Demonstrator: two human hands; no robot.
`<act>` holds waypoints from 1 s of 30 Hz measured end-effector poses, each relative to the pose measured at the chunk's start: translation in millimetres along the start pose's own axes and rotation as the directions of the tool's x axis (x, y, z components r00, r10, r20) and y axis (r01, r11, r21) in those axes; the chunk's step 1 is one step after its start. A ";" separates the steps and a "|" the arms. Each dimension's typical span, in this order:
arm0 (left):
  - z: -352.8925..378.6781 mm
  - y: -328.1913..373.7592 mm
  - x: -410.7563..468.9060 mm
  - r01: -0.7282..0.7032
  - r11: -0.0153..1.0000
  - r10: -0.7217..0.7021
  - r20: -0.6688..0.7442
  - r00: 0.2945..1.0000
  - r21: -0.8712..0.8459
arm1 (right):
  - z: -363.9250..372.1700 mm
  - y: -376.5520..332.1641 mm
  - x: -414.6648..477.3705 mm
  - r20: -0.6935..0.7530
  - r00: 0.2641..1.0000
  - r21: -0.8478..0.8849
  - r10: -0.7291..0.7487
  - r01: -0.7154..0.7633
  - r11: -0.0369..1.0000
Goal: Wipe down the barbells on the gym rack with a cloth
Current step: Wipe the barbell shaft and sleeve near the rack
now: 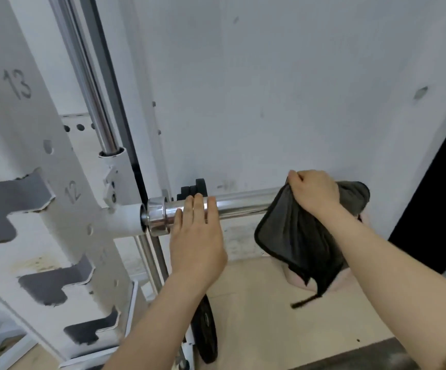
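A chrome barbell sleeve (pixel 243 205) sticks out to the right from the white rack upright (pixel 43 209). My left hand (pixel 196 236) rests on the sleeve near its collar, fingers straight over the top. My right hand (pixel 315 192) grips a dark grey cloth (pixel 299 241) wrapped over the sleeve's outer end. The cloth hangs down below the bar and hides the sleeve's tip.
A vertical chrome guide rod (pixel 93 97) runs up beside the upright. Black weight plates (pixel 192 190) sit behind the bar, and another black plate (pixel 207 329) stands low by the floor. A white wall (pixel 269 89) is close behind; a dark opening (pixel 440 196) lies at right.
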State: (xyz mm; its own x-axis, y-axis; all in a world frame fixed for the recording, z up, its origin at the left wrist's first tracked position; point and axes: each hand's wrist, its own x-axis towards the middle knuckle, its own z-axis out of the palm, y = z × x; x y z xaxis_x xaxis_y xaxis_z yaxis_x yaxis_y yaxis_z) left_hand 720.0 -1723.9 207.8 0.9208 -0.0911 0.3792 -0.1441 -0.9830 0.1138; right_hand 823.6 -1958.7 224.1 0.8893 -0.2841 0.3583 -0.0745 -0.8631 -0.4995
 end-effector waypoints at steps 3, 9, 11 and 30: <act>4.4 -3.3 1.7 -0.012 1.000 0.013 -0.044 0.999 0.017 | -6.4 12.1 -7.0 0.147 0.830 0.716 0.539 -0.465 0.520; 2.2 -1.3 -3.8 -0.025 0.998 0.025 0.005 1.000 0.051 | 16.4 -27.1 -33.7 0.540 0.672 0.773 0.506 -0.159 -0.615; -1.2 -4.7 -4.3 -0.038 0.998 0.038 0.015 0.999 0.040 | 23.1 -48.9 -39.7 0.591 0.601 0.741 0.538 -0.141 -0.657; -25.1 -46.4 14.9 0.218 0.976 -0.218 0.009 0.976 0.004 | 76.8 -172.6 -137.2 0.767 0.634 0.373 -0.101 -0.569 -0.733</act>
State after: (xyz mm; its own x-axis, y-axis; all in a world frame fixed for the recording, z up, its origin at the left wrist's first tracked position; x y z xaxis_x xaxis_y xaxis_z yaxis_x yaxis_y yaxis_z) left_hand 731.3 -1675.6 231.3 0.9334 0.1243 0.3367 0.0620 -0.9798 0.1899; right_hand 749.1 -1738.6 200.6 0.9171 0.2275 -0.3274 -0.2829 0.9500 -0.1324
